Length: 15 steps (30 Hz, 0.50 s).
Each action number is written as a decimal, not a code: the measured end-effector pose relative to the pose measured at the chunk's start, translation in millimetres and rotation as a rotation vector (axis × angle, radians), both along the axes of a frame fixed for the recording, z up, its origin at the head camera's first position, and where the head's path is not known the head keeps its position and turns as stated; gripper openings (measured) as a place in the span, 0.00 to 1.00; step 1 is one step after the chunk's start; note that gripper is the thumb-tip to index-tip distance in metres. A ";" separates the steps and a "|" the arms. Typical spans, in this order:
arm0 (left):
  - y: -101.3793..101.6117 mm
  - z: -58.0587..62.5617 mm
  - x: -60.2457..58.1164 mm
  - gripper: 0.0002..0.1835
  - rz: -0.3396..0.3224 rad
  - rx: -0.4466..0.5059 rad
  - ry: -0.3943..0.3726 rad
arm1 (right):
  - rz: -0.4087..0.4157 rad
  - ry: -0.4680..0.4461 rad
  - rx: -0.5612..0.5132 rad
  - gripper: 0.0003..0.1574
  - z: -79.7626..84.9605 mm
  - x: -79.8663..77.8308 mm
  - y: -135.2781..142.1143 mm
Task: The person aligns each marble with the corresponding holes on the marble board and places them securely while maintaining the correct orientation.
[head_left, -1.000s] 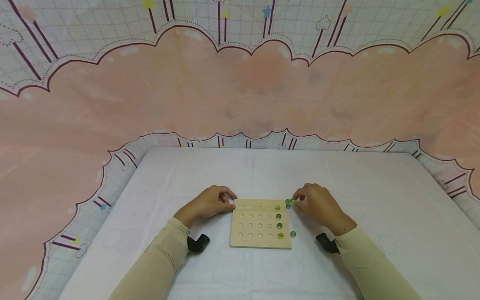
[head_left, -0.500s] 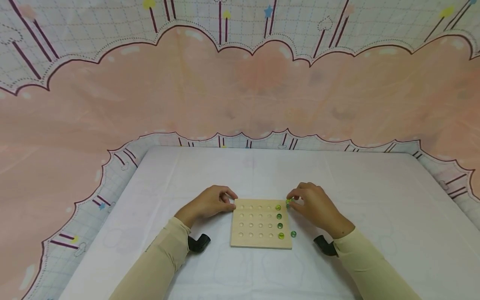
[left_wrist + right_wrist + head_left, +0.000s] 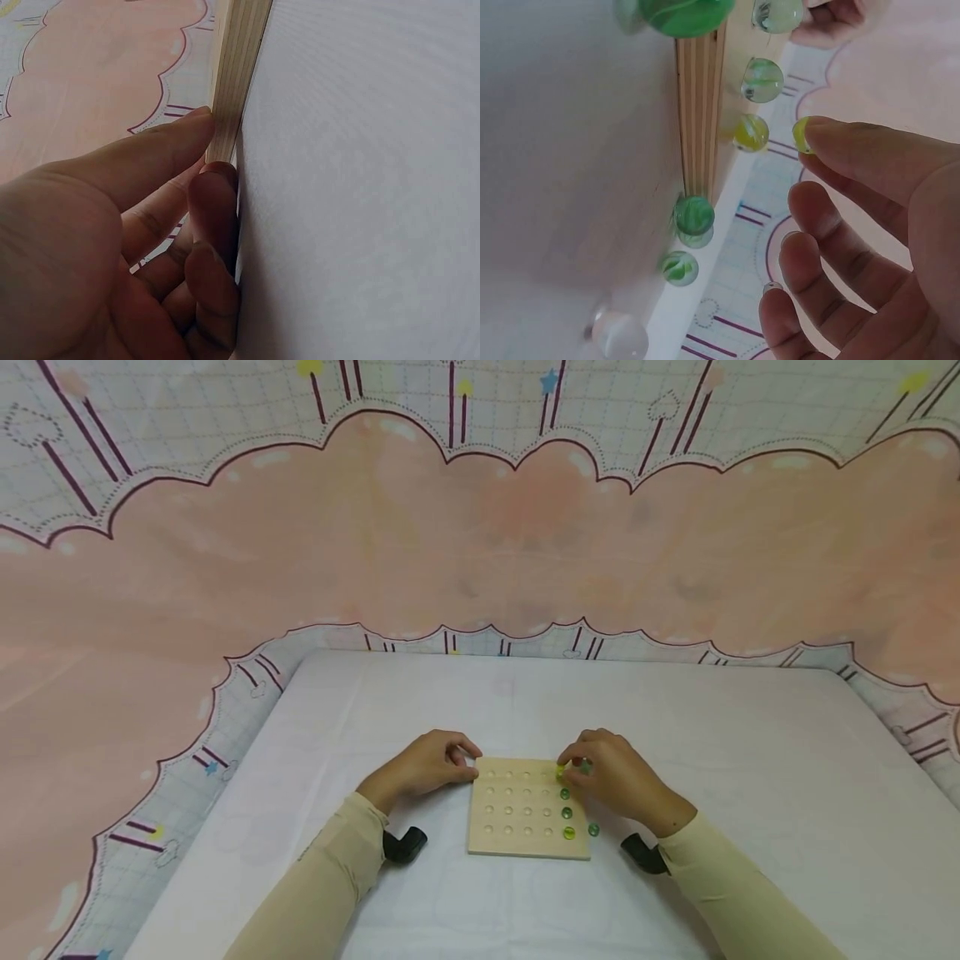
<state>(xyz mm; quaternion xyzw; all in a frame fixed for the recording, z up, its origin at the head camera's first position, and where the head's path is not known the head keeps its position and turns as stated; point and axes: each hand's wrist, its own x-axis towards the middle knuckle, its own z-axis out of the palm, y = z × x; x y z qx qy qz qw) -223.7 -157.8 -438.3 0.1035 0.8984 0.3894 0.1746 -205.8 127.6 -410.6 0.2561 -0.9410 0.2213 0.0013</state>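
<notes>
My left hand (image 3: 424, 768) holds the far-left corner of a pale wooden board (image 3: 517, 845) with rows of round dimples. In the left wrist view the thumb lies against the board's edge (image 3: 238, 75), with a curled finger at its corner. My right hand (image 3: 618, 777) pinches a yellow marble (image 3: 803, 135) between thumb and forefinger, above the board's far-right corner. Close below it, another yellow marble (image 3: 750, 133) sits in a dimple. Down the right-hand column sit green marbles (image 3: 566, 813) and a yellow one (image 3: 569, 833) at the near end.
A loose green marble (image 3: 594, 830) lies beside the board's right edge. Several more green marbles (image 3: 680, 268) lie by the far-right corner, mostly hidden by the right hand in the head view. A clear marble (image 3: 622, 335) shows in the right wrist view. White cloth (image 3: 420, 910) covers the table.
My right hand has moved left with the yellow marble, from beside the board's far-right corner to over it. The left hand stays on its corner. The head view has shifted slightly.
</notes>
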 end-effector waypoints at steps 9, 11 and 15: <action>0.7 1.1 0.6 0.12 -0.002 0.014 -0.006 | 0.000 -0.081 -0.030 0.06 -3.5 -6.4 -8.0; 1.0 1.4 0.8 0.12 -0.002 0.019 -0.007 | -0.004 -0.099 -0.031 0.07 -4.2 -7.8 -9.4; 1.5 1.9 0.9 0.12 0.001 0.027 -0.010 | -0.006 -0.124 -0.036 0.07 -4.7 -9.5 -12.0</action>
